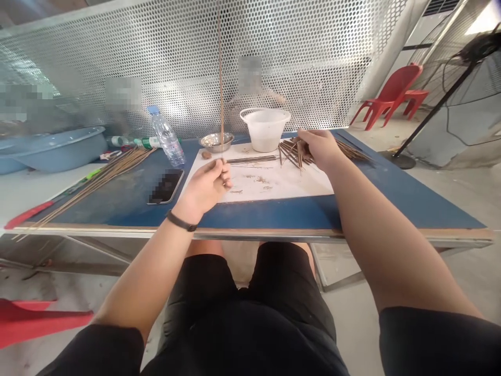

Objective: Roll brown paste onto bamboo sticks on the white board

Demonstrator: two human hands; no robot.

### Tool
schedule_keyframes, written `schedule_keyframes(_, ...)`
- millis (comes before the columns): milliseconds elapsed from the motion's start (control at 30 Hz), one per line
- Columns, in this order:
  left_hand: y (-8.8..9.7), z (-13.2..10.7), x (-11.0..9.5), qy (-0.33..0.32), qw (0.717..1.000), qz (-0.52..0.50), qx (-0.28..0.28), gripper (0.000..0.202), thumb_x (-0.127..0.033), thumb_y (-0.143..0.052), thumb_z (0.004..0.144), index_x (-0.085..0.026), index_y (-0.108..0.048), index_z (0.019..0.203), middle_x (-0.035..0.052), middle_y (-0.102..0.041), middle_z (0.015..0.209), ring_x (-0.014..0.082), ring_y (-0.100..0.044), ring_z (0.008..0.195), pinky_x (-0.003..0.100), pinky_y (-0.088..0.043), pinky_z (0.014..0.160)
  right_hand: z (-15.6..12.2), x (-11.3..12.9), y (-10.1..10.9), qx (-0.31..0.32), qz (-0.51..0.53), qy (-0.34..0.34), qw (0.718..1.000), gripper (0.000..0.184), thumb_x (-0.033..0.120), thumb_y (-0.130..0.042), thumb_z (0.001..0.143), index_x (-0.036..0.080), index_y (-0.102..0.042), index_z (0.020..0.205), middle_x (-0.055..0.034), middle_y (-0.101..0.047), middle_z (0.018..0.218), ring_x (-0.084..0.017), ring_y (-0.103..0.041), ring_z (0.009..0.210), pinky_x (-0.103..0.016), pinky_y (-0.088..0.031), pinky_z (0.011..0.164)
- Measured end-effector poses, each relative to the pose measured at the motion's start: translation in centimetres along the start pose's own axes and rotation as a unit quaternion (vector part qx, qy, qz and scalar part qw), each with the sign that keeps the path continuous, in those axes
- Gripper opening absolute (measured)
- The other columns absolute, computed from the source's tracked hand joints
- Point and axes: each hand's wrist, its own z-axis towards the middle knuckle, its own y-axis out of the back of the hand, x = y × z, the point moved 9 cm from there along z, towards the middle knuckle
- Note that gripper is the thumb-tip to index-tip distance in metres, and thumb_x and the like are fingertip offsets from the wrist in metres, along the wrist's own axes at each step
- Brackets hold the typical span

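My left hand [209, 183] is closed in a pinch around the lower end of a long thin brown stick [221, 83], which stands upright above it. Over a pile of short brown sticks [287, 151] at the right of the white board [274, 192], my right hand [319, 146] has its fingers curled down among them. What those fingers grip is partly hidden. A few dark thin sticks [252, 159] lie side by side on the board between the hands, with brown crumbs below them. Behind my left hand sit a small brown lump [206, 155] and a metal bowl [213, 140].
A white bucket [266, 128] stands at the board's back edge. On the left of the blue table [313, 214] are a phone [166, 187], a tilted plastic bottle [167, 137], a bundle of long sticks [105, 175] and blue basins [58, 149]. A perforated metal panel [188, 62] rises behind.
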Motion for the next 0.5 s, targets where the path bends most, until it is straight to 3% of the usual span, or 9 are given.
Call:
schedule_keyframes(133, -4.2, 4.7, 0.7, -0.001, 0.996, -0.056, 0.074, 0.022, -0.023, -0.069, 0.112, -0.021, -0.07, 0.09, -0.0039, -0.059, 0.084, 0.0088, -0.06, 0.072, 0.025, -0.052, 0.068, -1.3, -0.5, -2.9, 0.093, -0.051, -0.018, 0.994, 0.043, 0.039, -0.084, 0.099, 0.02, -0.065, 0.066, 0.0002, -0.057, 0.051, -0.01, -0.046, 0.045, -0.025, -0.03, 0.042)
schedule_keyframes(200, -5.0, 6.7, 1.6, 0.016, 0.996, -0.041, 0.077, 0.024, -0.024, -0.072, 0.11, -0.021, -0.068, 0.086, -0.0037, -0.062, 0.087, 0.0096, -0.062, 0.073, 0.025, -0.051, 0.068, -2.1, -0.3, -4.3, 0.119, -0.066, -0.016, 0.991, 0.039, 0.034, -0.083, 0.1, 0.019, -0.067, 0.067, -0.0002, -0.06, 0.054, -0.01, -0.048, 0.048, -0.025, -0.033, 0.045)
schedule_keyframes(367, -4.2, 9.1, 4.1, 0.028, 0.997, 0.015, 0.07, 0.03, -0.029, -0.078, 0.106, -0.019, -0.067, 0.081, -0.0016, -0.061, 0.082, 0.011, -0.058, 0.071, 0.025, -0.047, 0.065, -4.4, 0.6, -8.9, 0.176, -0.093, 0.021, 0.98, 0.026, 0.029, -0.08, 0.1, 0.019, -0.073, 0.077, -0.001, -0.07, 0.067, -0.011, -0.059, 0.062, -0.025, -0.044, 0.055)
schedule_keyframes(500, -2.5, 9.6, 4.9, -0.015, 0.998, 0.038, 0.048, 0.034, -0.03, -0.079, 0.105, -0.019, -0.062, 0.079, -0.0009, -0.058, 0.081, 0.013, -0.056, 0.073, 0.027, -0.044, 0.067, -5.4, 1.0, -12.2, 0.207, -0.068, 0.059, 0.974, 0.013, 0.028, -0.083, 0.095, 0.022, -0.075, 0.086, -0.0011, -0.077, 0.078, -0.015, -0.067, 0.07, -0.028, -0.05, 0.061)
